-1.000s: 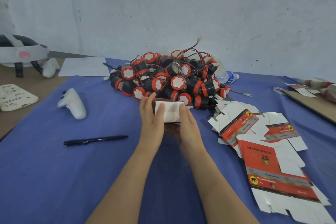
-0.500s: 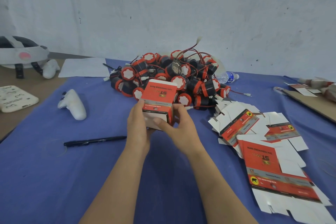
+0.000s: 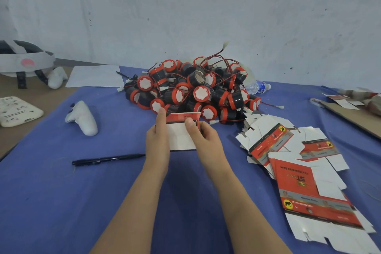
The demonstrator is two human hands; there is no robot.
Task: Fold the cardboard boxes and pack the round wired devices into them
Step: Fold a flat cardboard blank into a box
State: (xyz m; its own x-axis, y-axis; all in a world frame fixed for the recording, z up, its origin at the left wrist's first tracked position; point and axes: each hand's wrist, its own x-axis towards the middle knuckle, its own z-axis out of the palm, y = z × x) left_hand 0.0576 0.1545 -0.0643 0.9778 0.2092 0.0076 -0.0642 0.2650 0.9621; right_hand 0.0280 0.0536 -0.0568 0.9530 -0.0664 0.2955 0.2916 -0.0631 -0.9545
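A red and white cardboard box [image 3: 181, 136] sits between my hands at the table's middle, its white side facing me and a red strip along its far edge. My left hand [image 3: 157, 140] lies along the box's left side with the fingers straight. My right hand [image 3: 206, 140] grips the right side, thumb pressed on the white face. Just beyond the box is a pile of round black and red wired devices [image 3: 191, 90]. Several flat unfolded boxes [image 3: 299, 171] lie to the right.
A black pen [image 3: 107, 159] lies left of my left arm on the blue cloth [image 3: 61, 202]. A white controller [image 3: 83, 117], a white headset [image 3: 22, 62], a paper sheet [image 3: 94, 76], a water bottle [image 3: 256, 87] and a cardboard board [image 3: 354, 117] ring the work area.
The box was lifted and turned with its red face toward me half a second ago; now it is turned again, white face toward me and lower. Both hands shifted with it.
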